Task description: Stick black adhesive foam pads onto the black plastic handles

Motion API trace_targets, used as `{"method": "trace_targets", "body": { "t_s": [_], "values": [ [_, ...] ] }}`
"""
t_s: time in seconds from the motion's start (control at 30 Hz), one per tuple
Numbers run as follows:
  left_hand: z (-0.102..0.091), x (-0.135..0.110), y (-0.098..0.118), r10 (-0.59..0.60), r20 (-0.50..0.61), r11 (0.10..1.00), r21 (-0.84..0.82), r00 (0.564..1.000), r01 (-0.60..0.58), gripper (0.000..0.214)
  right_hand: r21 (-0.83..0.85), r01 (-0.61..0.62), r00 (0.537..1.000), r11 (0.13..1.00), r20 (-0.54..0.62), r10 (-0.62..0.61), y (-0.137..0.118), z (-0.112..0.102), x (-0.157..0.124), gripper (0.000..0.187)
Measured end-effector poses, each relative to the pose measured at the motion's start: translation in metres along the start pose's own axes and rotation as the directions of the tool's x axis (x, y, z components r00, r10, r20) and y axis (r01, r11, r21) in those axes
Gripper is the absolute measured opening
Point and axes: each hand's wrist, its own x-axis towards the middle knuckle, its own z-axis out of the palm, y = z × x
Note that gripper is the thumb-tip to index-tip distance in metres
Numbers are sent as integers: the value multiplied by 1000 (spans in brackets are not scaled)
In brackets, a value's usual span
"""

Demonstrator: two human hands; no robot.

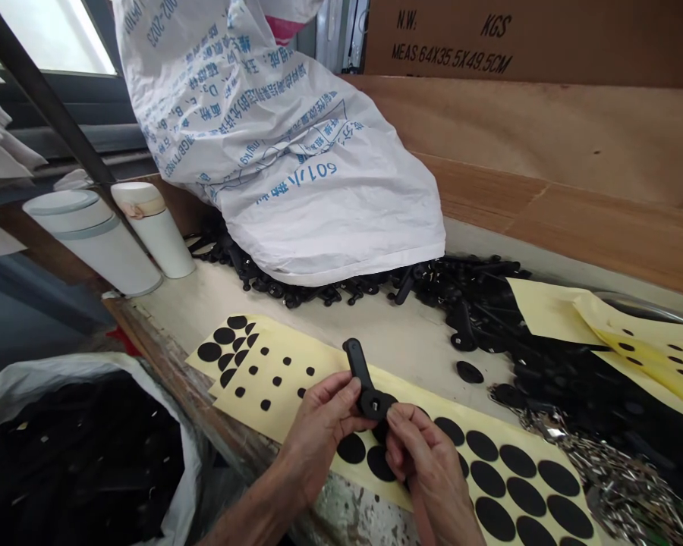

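Note:
My left hand (319, 432) pinches a small black plastic part (365, 379) with an upright arm and a round base, held just above the bench edge. My right hand (424, 455) has its fingers curled against the round base of the same part from the right. Under both hands lies a yellow backing sheet (296, 356) carrying several black round adhesive pads (527, 497). To the left on the sheet are only small black dots where pads were peeled off.
A big white woven sack (284, 144) spills black plastic parts (478, 296) across the bench. Used yellow sheets (620, 326) and a heap of metal clips (609, 462) lie right. Two white cups (114, 235) stand left. A bag of black parts (73, 462) sits below left.

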Motion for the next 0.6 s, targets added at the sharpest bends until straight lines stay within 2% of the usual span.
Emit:
{"method": "trace_targets", "body": {
  "t_s": [0.2,0.4,0.6],
  "values": [
    [1,0,0,14,23,1000,24,1000,-14,23,-31,29,999,999,-27,-30,2,3,-2,30],
    [4,0,-1,49,1,998,45,999,-49,23,59,223,973,973,-72,-219,-6,-2,-7,29],
    [0,1,2,15,29,1000,-4,999,-14,19,130,88,996,988,-38,-84,-11,0,-6,21]
  ]
}}
